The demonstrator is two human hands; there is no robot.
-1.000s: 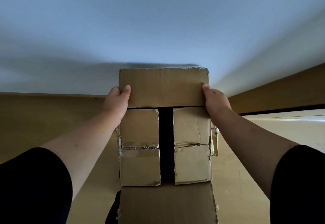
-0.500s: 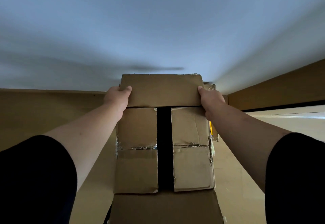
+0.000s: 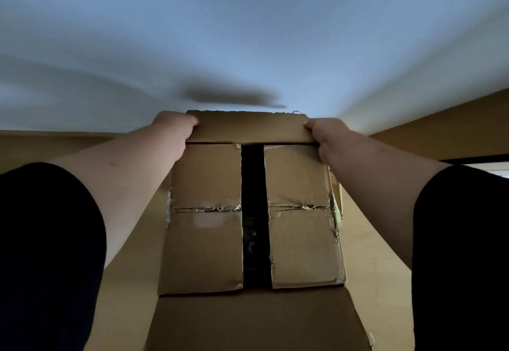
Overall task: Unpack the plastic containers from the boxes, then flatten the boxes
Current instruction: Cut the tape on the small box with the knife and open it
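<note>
Both the left hand (image 3: 176, 127) and right hand (image 3: 325, 131) are gripping the box (image 3: 253, 213) flap at mid-frame. The box is standing unflattened, so flattening is remaining.

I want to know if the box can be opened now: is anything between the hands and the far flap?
Nothing visible is. The left hand and right hand each grip an end of the far flap of the cardboard box. The two inner flaps lie below it, a dark gap between them.
</note>
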